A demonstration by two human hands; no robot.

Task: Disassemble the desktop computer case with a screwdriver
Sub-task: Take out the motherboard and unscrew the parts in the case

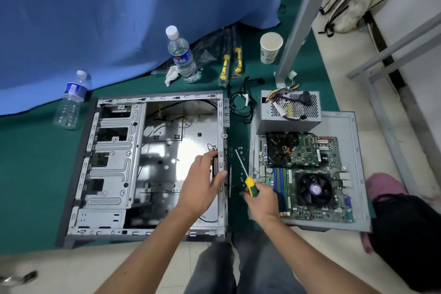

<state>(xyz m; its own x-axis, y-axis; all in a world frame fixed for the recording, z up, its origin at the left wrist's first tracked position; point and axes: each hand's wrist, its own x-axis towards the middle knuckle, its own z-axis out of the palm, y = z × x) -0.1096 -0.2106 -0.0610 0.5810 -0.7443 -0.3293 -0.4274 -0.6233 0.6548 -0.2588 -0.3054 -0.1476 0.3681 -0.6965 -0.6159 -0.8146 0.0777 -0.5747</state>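
- Gutted computer case point(119, 164) lying open on the green mat point(35, 174), centre-left of frame.
- Left hand point(202, 186) gripping the case's right edge, fingers wrapped around a dark part there.
- Right hand point(261, 200) clamped on the yellow-green screwdriver point(245, 175), tip pointing up-left.
- Motherboard point(307, 174) off to the right.

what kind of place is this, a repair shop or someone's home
Probably an improvised workshop or lab floor, not a proper repair bench: the computer case lies open on a green mat over floor tiles, a blue cloth hangs behind, and bare metal frame legs stand nearby.
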